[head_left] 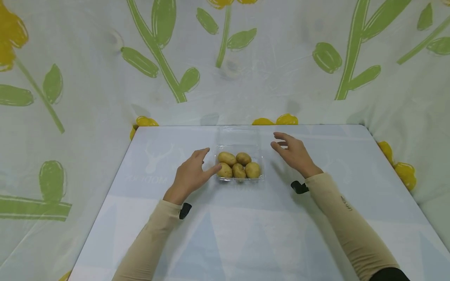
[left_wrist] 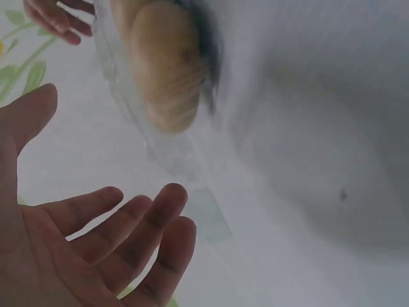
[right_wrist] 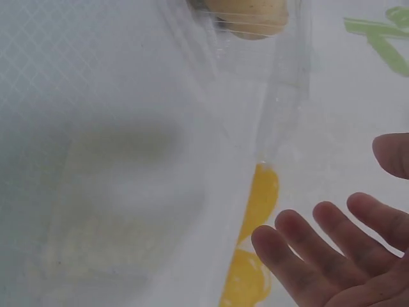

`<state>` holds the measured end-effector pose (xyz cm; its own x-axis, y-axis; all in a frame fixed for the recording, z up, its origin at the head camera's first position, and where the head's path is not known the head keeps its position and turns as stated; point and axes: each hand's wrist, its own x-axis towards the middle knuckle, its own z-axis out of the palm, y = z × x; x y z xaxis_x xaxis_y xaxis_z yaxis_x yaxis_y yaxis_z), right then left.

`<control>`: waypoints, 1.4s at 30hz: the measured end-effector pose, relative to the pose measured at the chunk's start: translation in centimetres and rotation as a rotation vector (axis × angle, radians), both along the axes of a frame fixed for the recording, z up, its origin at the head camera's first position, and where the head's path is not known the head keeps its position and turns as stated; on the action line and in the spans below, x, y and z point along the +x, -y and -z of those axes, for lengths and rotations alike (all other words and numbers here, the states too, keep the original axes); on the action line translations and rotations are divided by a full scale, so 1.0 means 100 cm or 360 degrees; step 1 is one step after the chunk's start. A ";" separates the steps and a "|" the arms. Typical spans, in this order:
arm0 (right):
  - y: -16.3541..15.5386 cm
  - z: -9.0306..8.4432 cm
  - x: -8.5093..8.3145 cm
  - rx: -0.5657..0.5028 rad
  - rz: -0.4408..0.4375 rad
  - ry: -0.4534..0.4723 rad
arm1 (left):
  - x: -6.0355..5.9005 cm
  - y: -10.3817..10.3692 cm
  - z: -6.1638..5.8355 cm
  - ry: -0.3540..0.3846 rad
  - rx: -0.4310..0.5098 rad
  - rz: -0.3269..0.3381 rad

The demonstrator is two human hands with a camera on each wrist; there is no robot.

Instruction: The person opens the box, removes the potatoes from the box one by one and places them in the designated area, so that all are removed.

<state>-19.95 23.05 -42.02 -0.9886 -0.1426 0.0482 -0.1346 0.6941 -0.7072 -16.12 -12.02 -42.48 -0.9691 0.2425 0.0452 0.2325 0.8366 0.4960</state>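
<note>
A clear plastic clamshell box [head_left: 262, 171] stands toward the far side of the table, its lid [head_left: 239, 136] tipped back away from the person. Several yellow-brown potatoes [head_left: 243, 158] lie in its base. My left hand [head_left: 191, 173] is at the box's left side with fingers spread; its thumb overlaps the nearest left potato in the head view. In the left wrist view, a gap shows between the fingers [left_wrist: 169, 204] and a potato [left_wrist: 166, 70]. To the right of the box, my right hand [head_left: 293, 154] hovers apart from it, fingers loosely extended and holding nothing.
The white table [head_left: 239, 242] carries faint blue triangle prints. Its far edge meets a pale curtain [head_left: 274, 78] printed with green stems and yellow flowers, which also hangs along both sides. A black wrist strap [head_left: 299, 187] sits at the right sleeve cuff.
</note>
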 end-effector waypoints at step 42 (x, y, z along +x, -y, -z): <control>0.082 -0.013 0.012 0.0037 -0.0806 -0.0029 | 0.021 -0.007 0.025 -0.0055 -0.0024 0.0130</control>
<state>-18.71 14.84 -40.75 -0.7939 -0.6054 0.0561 -0.4708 0.5538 -0.6867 -14.05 -11.28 -45.03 -0.9440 0.3215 0.0740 0.3169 0.8215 0.4741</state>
